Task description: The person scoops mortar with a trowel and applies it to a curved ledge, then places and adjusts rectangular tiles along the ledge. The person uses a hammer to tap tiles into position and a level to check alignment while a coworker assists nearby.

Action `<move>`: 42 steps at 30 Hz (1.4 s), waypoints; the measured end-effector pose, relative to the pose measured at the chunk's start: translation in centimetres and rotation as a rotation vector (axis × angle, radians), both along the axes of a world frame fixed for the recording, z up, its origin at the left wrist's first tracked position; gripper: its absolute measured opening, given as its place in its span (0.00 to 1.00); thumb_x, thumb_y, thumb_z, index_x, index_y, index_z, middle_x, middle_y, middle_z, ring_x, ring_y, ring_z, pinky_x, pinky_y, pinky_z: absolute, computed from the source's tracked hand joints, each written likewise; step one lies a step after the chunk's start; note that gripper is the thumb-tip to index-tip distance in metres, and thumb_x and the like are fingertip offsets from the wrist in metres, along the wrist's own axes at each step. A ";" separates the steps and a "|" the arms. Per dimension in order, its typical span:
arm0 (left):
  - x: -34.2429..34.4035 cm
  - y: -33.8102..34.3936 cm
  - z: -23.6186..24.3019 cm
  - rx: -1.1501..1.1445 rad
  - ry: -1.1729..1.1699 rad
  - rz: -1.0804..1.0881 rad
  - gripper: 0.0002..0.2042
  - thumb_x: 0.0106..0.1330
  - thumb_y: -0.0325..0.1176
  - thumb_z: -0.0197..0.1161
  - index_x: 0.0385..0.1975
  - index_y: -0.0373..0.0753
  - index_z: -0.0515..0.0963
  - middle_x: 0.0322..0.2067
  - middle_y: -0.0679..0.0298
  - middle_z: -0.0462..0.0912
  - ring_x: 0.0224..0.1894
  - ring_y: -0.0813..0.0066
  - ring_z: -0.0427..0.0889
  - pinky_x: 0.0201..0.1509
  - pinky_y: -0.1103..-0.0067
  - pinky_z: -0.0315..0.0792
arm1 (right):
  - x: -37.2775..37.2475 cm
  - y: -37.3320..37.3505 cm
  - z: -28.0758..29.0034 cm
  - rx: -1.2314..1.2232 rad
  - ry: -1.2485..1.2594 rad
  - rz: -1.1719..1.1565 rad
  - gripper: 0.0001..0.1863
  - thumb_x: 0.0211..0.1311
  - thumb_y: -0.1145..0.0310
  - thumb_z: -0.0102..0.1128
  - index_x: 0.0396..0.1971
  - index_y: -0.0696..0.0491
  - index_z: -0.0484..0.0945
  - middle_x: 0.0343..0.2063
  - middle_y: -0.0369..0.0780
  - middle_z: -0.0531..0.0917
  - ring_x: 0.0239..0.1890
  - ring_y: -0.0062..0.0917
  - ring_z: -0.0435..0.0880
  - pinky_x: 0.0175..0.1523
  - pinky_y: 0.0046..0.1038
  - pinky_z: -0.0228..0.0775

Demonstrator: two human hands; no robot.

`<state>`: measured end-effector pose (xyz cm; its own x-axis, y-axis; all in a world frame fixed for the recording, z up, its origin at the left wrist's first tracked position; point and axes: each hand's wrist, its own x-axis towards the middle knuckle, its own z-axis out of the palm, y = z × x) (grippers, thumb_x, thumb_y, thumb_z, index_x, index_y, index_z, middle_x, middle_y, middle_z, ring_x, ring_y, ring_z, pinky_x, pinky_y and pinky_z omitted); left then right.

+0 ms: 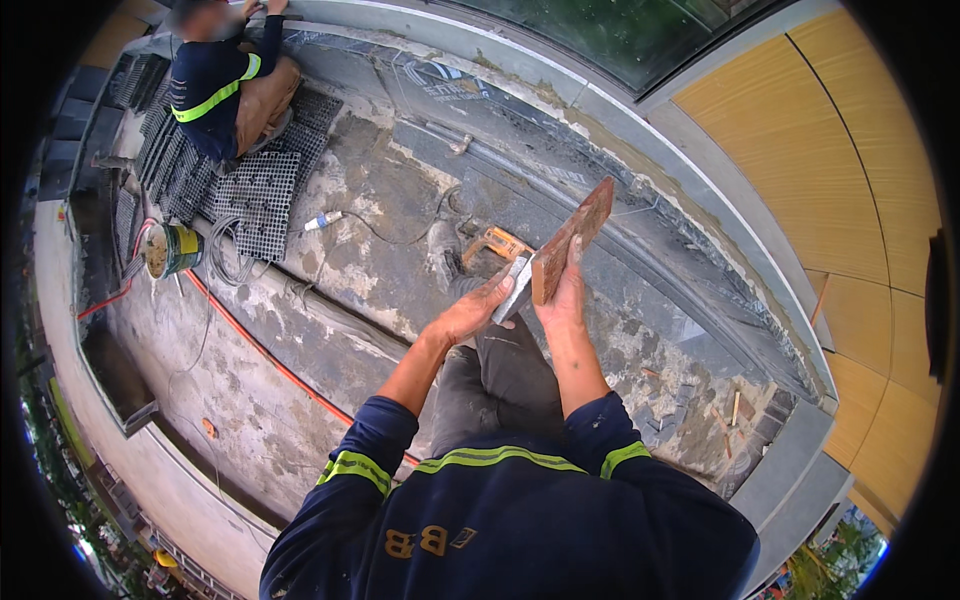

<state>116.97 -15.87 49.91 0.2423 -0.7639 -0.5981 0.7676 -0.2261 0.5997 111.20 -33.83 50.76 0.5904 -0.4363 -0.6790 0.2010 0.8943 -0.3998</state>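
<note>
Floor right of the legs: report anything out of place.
A pale thin strip and a reddish strip lie askew on the blotchy floor near its right-hand corner, looking like leftover debris.

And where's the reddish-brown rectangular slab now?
The slab is right of the head view's centre, in the right hand, beside the flat grey piece in the left hand.
</note>
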 end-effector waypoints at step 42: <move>67.1 -12.4 -3.6 -0.030 0.124 -0.316 0.34 0.75 0.38 0.69 0.76 0.31 0.64 0.66 0.51 0.78 0.64 0.57 0.81 0.67 0.55 0.81 | 37.6 -0.2 -5.3 -0.273 0.507 -0.548 0.21 0.78 0.57 0.67 0.59 0.56 0.78 0.48 0.41 0.88 0.47 0.30 0.90 0.52 0.36 0.87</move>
<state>184.05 -28.28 46.28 -0.0823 -0.8074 -0.5843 0.7297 -0.4481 0.5165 148.83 -34.04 45.43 -0.1094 -0.7647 -0.6350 0.3189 0.5781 -0.7511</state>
